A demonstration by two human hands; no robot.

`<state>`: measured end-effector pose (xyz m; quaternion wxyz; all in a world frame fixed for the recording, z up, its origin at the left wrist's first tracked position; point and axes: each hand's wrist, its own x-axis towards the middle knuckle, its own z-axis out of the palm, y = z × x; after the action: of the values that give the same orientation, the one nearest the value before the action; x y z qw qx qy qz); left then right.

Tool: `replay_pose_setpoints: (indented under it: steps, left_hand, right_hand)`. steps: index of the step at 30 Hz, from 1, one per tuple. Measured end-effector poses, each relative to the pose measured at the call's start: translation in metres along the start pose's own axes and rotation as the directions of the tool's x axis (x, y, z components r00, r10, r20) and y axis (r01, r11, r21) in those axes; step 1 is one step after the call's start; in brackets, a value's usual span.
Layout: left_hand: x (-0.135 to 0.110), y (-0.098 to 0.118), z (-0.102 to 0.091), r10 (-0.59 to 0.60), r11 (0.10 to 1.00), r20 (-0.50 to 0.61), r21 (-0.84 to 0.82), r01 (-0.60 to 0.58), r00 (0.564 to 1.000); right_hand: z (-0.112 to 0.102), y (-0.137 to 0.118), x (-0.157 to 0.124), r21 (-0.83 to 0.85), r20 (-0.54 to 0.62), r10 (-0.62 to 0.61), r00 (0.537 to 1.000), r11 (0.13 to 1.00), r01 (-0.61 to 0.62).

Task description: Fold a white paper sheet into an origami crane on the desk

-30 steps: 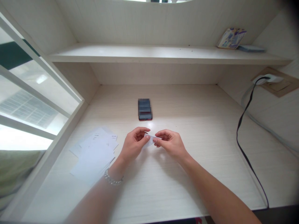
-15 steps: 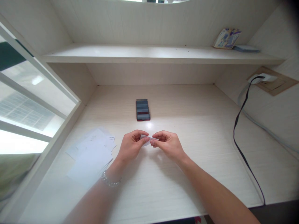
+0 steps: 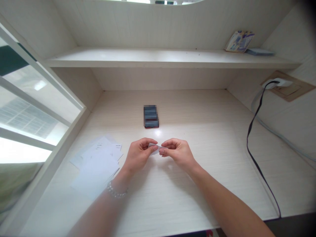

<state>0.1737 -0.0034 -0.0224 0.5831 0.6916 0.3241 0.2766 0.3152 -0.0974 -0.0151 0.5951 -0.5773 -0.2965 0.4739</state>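
Paper slip (image 3: 155,151) lies between left hand (image 3: 137,154) and right hand (image 3: 181,153), each pinching it thumb-to-finger.

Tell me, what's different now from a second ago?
Little: the left hand edged slightly toward the person as the view shifted. Nothing was taken or let go: it and the right hand both hold the small paper. The dark object and loose papers stayed put.

Counting one left hand (image 3: 138,153), one right hand (image 3: 181,152), one small paper (image 3: 155,152), one bracelet (image 3: 117,193), one dark phone (image 3: 151,116), one black cord (image 3: 250,125), and several loose papers (image 3: 98,164), exact number unclear.
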Motion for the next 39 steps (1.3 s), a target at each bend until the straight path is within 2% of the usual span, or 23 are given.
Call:
replay_pose_setpoints:
  steps: [5,11,15,17,22,39]
  left_hand:
    - [0.000,0.001,0.000,-0.015,1.000,0.001,-0.013,0.015,1.000]
    - [0.002,0.001,-0.005,-0.009,0.997,-0.034,0.071,0.011,0.999]
    - [0.003,-0.001,-0.006,-0.034,0.997,-0.024,0.070,0.036,0.999]
    - [0.003,-0.001,-0.005,-0.041,0.997,-0.022,0.063,0.042,0.999]
    - [0.002,0.000,-0.003,-0.037,0.997,0.017,0.066,0.036,0.999]
    - [0.002,0.001,-0.002,-0.049,0.999,0.024,0.017,0.049,0.998]
  right_hand:
    - [-0.001,0.002,0.001,0.069,0.018,0.032,0.999,0.997,-0.033]
    - [-0.014,-0.001,0.003,0.049,0.199,0.110,0.974,0.991,-0.122]
    - [-0.016,-0.005,0.005,0.067,0.125,0.094,0.988,0.992,-0.103]
    - [-0.013,-0.005,0.005,0.012,0.101,0.080,0.992,0.997,-0.081]
    - [-0.005,0.001,0.003,-0.145,0.134,-0.002,0.991,0.989,0.022]
    - [-0.002,0.004,0.003,-0.090,0.064,0.063,0.996,0.994,-0.057]
